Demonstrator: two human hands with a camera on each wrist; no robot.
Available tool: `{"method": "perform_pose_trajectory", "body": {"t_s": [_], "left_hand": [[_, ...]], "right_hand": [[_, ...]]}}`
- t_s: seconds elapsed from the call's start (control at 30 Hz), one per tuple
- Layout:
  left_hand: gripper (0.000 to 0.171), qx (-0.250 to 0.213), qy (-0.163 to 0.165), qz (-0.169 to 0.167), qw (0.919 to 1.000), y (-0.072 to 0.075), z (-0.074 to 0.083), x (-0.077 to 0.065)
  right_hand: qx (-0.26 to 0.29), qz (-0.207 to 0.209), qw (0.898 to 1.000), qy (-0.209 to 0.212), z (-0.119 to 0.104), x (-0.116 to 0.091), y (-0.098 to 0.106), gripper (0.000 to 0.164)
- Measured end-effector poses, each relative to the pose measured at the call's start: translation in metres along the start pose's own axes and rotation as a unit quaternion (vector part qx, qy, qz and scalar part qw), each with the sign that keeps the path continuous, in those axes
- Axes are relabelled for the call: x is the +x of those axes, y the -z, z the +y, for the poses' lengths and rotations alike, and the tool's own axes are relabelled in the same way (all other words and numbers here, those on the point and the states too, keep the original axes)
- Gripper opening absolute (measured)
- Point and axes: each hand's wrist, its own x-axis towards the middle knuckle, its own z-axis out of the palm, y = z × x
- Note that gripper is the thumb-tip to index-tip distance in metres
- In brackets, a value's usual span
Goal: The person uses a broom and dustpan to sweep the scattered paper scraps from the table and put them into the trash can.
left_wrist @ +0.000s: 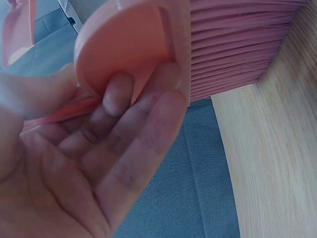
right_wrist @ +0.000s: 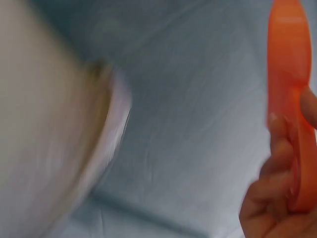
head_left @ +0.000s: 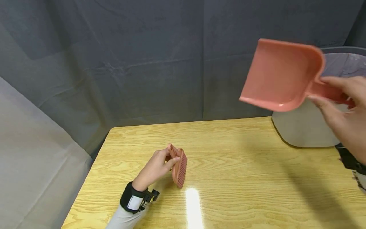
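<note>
At the left of the table my left hand (head_left: 154,167) grips a small pink hand brush (head_left: 179,168) by its handle, bristles facing right. In the left wrist view the fingers curl round the brush's pink body (left_wrist: 129,49), and its bristles (left_wrist: 233,44) reach toward the wooden surface. My right hand (head_left: 349,105) holds a pink dustpan (head_left: 286,74) by its handle, raised high at the right with its wide edge pointing left. The right wrist view shows the dustpan (right_wrist: 290,49) side-on, the fingers (right_wrist: 277,173) wrapped round its handle.
A pale bin (head_left: 308,124) with a liner (head_left: 343,63) stands at the table's back right, partly behind the dustpan and right hand. The wooden table (head_left: 228,171) ends at a dark grey cloth (head_left: 148,63) behind; lighter cloth (head_left: 34,152) hangs at the left.
</note>
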Motion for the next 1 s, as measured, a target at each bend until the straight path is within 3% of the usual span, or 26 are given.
{"method": "perform_pose_trajectory", "body": {"t_s": [0.13, 0.27, 0.43, 0.67, 0.77, 1.0], "left_hand": [[0.012, -0.004, -0.004, -0.005, 1.0000, 0.001, 0.000, 0.000], [0.014, -0.009, -0.003, -0.010, 0.9999, 0.001, -0.001, -0.001], [0.015, -0.007, 0.006, -0.010, 0.9999, 0.000, -0.001, -0.001], [0.019, 0.009, 0.005, -0.006, 0.9999, 0.002, -0.004, -0.003], [0.019, 0.009, 0.004, -0.006, 0.9999, 0.004, -0.004, -0.003], [0.013, 0.007, 0.013, -0.004, 0.9999, 0.005, -0.004, -0.003]], "right_hand": [[0.001, -0.094, 0.994, 0.062, -0.015, -0.017, -0.017, 0.037], [0.025, -0.153, 0.985, 0.072, -0.017, -0.041, -0.048, 0.035], [0.085, -0.235, 0.968, 0.037, -0.017, -0.069, -0.081, 0.041], [0.159, -0.365, 0.916, -0.054, -0.021, -0.109, -0.121, 0.031], [0.171, -0.396, 0.900, -0.069, -0.024, -0.121, -0.134, 0.031], [0.199, -0.421, 0.882, -0.072, -0.022, -0.139, -0.152, 0.025]]}}
